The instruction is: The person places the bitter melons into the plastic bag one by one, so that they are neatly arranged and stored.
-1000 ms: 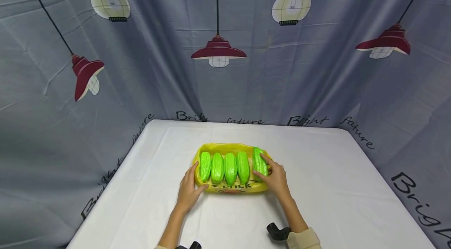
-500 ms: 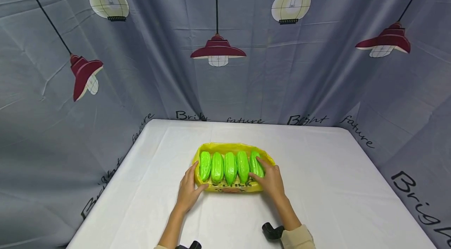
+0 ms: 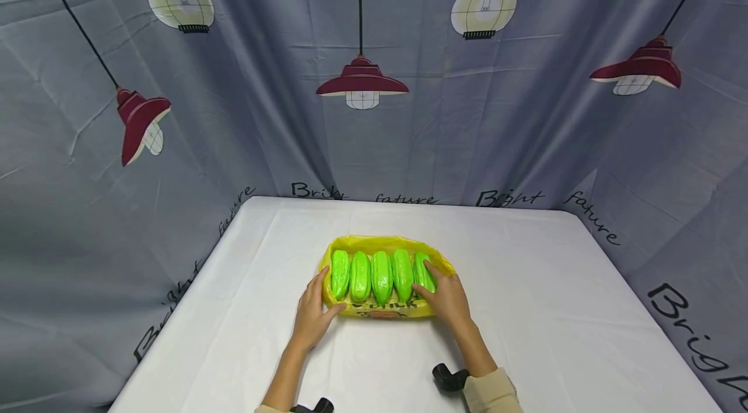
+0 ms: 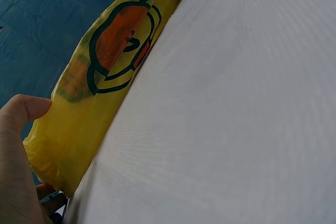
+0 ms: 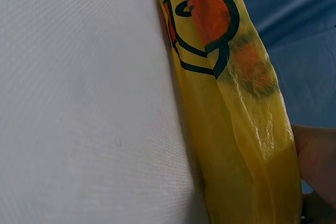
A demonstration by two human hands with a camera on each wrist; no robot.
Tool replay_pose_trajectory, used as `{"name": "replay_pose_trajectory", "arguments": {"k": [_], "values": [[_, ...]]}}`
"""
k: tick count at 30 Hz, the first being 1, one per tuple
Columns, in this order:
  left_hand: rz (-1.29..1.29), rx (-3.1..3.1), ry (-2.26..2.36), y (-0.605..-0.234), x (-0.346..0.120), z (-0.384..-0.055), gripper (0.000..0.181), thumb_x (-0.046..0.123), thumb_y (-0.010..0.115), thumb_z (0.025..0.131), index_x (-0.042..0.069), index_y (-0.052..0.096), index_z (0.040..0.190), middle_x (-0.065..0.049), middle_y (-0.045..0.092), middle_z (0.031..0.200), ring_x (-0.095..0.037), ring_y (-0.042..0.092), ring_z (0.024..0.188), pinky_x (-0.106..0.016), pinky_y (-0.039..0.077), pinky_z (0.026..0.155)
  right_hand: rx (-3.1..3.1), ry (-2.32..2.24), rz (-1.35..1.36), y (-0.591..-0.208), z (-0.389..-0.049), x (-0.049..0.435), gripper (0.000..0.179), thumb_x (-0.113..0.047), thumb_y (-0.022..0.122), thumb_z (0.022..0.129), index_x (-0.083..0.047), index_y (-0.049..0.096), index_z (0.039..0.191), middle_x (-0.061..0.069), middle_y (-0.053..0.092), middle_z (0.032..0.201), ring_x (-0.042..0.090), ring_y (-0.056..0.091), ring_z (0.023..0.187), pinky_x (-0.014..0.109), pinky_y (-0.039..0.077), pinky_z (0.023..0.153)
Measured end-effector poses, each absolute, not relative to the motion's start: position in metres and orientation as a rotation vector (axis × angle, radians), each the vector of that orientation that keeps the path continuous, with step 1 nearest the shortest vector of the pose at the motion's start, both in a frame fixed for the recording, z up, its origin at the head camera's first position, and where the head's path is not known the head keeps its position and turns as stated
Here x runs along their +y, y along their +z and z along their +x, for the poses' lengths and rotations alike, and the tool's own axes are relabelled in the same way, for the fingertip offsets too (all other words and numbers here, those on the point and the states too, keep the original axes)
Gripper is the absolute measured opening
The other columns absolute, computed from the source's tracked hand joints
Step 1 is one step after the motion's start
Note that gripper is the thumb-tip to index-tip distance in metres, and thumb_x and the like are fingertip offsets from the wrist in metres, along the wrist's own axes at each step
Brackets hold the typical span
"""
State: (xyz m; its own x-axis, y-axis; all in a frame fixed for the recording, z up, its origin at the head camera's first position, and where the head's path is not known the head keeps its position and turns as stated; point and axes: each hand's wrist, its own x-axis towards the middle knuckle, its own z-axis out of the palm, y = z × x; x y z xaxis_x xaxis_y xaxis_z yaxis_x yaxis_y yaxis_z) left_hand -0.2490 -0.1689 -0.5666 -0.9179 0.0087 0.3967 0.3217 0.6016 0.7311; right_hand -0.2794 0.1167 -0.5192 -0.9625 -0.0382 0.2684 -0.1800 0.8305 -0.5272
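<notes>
A yellow plastic bag (image 3: 382, 244) with a printed duck face lies open like a shallow basin on the white table. Several bright green cucumbers stand in a row inside it, among them a middle one (image 3: 382, 278). My left hand (image 3: 311, 313) holds the bag's left end, thumb (image 4: 38, 107) at the near rim and fingers round the side. My right hand (image 3: 450, 300) reaches over the right rim, thumb and fingers about the rightmost cucumber (image 3: 421, 270). In the right wrist view the bag's wall (image 5: 252, 129) hides that cucumber and most of the hand.
The white tabletop (image 3: 374, 374) stretches around the bag on all sides. Behind it hangs a grey-blue curtain (image 3: 409, 147) printed with lamps and lettering. Black wrist mounts (image 3: 448, 377) sit at both wrists, close above the table.
My right hand has moved left and slightly down with the rightmost cucumber, bringing it in beside the others in the row. The left hand has stayed on the bag's left end.
</notes>
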Motion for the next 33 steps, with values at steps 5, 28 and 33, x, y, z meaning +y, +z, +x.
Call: {"name": "replay_pose_trajectory", "arguments": {"k": [5,28,33], "values": [[-0.269,-2.470,-1.228,-0.568,-0.169,-0.249,0.081,0.027,0.069,0.078,0.016,0.027,0.145,-0.018,0.035,0.141,-0.040,0.035,0.125,-0.062,0.023,0.099,-2.783,0.822,0.160,-0.520,-0.280,0.116,0.063,-0.035,0.072,0.077,-0.006,0.054,0.129,0.026,0.058,0.113,0.039,0.054,0.092,0.049,0.046,0.076],[-0.285,-2.484,-1.213,-0.572,-0.165,-0.253,0.080,0.031,0.066,0.079,0.016,0.026,0.146,-0.021,0.030,0.141,-0.044,0.034,0.125,-0.066,0.023,0.096,-2.811,0.884,0.140,-0.506,-0.273,0.130,0.072,-0.037,0.070,0.079,-0.004,0.044,0.137,0.031,0.058,0.109,0.043,0.053,0.096,0.054,0.044,0.082],[-0.242,-2.453,-1.319,-0.570,-0.165,-0.249,0.071,0.026,0.057,0.087,0.019,0.022,0.148,-0.026,0.010,0.147,-0.049,0.027,0.126,-0.072,0.026,0.089,-2.768,0.985,0.138,-0.484,-0.269,0.141,0.071,-0.041,0.067,0.081,-0.008,0.043,0.139,0.026,0.060,0.107,0.038,0.055,0.092,0.051,0.046,0.076]]}}
